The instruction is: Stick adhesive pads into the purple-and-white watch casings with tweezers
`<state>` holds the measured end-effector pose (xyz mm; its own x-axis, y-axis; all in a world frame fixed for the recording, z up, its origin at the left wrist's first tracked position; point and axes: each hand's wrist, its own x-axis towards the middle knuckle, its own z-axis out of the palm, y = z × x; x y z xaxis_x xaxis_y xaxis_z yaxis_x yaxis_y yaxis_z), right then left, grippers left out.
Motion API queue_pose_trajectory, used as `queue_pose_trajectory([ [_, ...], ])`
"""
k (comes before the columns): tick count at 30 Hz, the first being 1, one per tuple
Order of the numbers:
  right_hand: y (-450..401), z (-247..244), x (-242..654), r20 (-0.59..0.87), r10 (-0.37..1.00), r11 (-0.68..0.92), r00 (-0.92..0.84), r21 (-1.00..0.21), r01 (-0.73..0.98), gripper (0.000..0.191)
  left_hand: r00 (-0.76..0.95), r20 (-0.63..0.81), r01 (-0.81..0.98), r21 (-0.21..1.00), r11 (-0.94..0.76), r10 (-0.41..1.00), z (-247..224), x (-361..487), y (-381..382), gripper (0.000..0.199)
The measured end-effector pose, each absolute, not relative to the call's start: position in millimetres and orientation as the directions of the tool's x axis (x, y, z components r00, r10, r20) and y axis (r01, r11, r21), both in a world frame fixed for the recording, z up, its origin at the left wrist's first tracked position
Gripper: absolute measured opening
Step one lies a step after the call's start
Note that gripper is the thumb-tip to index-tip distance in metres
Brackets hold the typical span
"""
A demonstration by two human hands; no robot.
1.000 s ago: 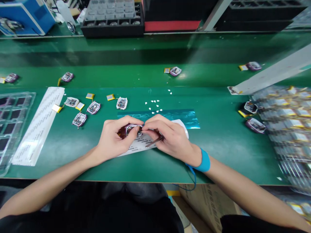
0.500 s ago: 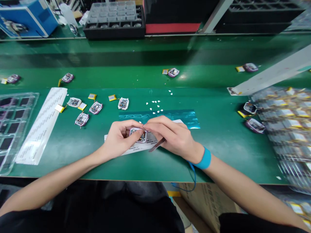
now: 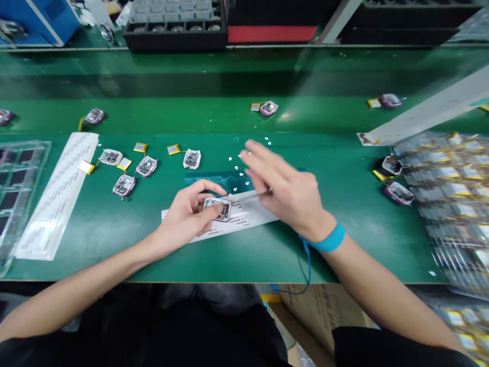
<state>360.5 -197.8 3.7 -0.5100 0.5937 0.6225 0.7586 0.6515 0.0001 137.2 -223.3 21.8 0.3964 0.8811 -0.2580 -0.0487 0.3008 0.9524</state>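
Note:
My left hand (image 3: 191, 209) is closed around an opened watch case (image 3: 222, 211) with its circuit board facing up, the thumb resting on the board. My right hand (image 3: 288, 191) is raised to the right of it, blurred, its fingers stretched toward small white drop-shaped stickers (image 3: 236, 167). Beneath that palm part of a thin tool shows, apparently tweezers (image 3: 270, 192), still held in the hand; most of it is hidden. Under both hands lies a printed white backing strip (image 3: 250, 211), and behind it a blue-green film (image 3: 198, 178).
Several opened watch cases with yellow-edged batteries lie to the left, such as one watch case (image 3: 147, 166). Another white strip (image 3: 57, 193) and a clear tray (image 3: 42, 158) are at far left. Stacked trays of parts (image 3: 458, 204) and a slanting post (image 3: 424, 112) stand right. A blue cord (image 3: 308, 265) hangs from the wristband (image 3: 328, 238).
My right hand has left the watch case and moved up and right, its fingers now reaching over the white stickers. My left hand keeps the watch case in nearly the same place.

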Motion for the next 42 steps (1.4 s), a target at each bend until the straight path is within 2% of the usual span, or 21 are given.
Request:
queue_pose_trajectory([
  [3, -207.5, 5.1, 357.5, 0.56, 0.466, 0.803, -0.685, 0.057, 0.593, 0.04, 0.394, -0.255, -0.066, 0.95, 0.304, 0.883, 21.9, 137.0, -222.2, 0.022],
  [5, -213.1, 6.0, 355.8, 0.547, 0.43, 0.84, -0.718, 0.05, 0.54, 0.038, 0.402, -0.251, -0.066, 0.951, 0.301, 0.881, 22.7, 137.4, -222.5, 0.024],
  [11, -213.5, 6.1, 360.6, 0.605, 0.408, 0.858, -0.684, 0.002, 0.513, 0.034, 0.394, -0.212, -0.064, 0.964, 0.257, 0.894, 21.4, 136.9, -223.0, 0.022],
  [17, -214.6, 10.6, 361.9, 0.559, 0.369, 0.861, -0.743, 0.097, 0.5, 0.026, 0.34, -0.097, -0.058, 0.991, 0.124, 0.935, 14.3, 139.2, -224.3, 0.019],
  [23, -218.6, 6.8, 354.7, 0.56, 0.349, 0.859, -0.751, 0.13, 0.496, 0.026, 0.266, 0.08, 0.126, 0.985, -0.117, 0.961, 7.7, 141.3, -233.0, 0.014],
  [27, -224.8, 5.8, 351.9, 0.53, 0.415, 0.84, -0.74, 0.089, 0.535, 0.03, 0.266, 0.118, 0.245, 0.952, -0.185, 0.957, 6.5, 139.2, -238.1, 0.012],
  [33, -230.6, 7.9, 348.8, 0.526, 0.395, 0.825, -0.753, 0.157, 0.542, 0.033, 0.234, 0.214, 0.309, 0.909, -0.282, 0.948, 5.6, 140.0, -239.7, 0.009],
  [35, -228.9, 6.3, 346.2, 0.568, 0.417, 0.827, -0.709, 0.085, 0.555, 0.029, 0.228, 0.226, 0.307, 0.906, -0.291, 0.947, 4.4, 140.1, -238.9, 0.011],
  [36, -227.4, 5.2, 344.5, 0.596, 0.449, 0.828, -0.665, 0.002, 0.561, 0.026, 0.227, 0.233, 0.306, 0.905, -0.296, 0.946, 4.1, 139.8, -238.6, 0.011],
  [39, -222.0, 3.4, 339.2, 0.617, 0.596, 0.795, -0.513, -0.364, 0.486, 0.017, 0.248, 0.261, 0.314, 0.889, -0.332, 0.933, 4.8, 138.0, -239.0, 0.012],
  [42, -218.7, 4.8, 335.9, 0.493, 0.741, 0.661, -0.456, -0.653, 0.37, 0.016, 0.291, 0.292, 0.333, 0.862, -0.383, 0.911, 6.2, 136.6, -240.0, 0.012],
])
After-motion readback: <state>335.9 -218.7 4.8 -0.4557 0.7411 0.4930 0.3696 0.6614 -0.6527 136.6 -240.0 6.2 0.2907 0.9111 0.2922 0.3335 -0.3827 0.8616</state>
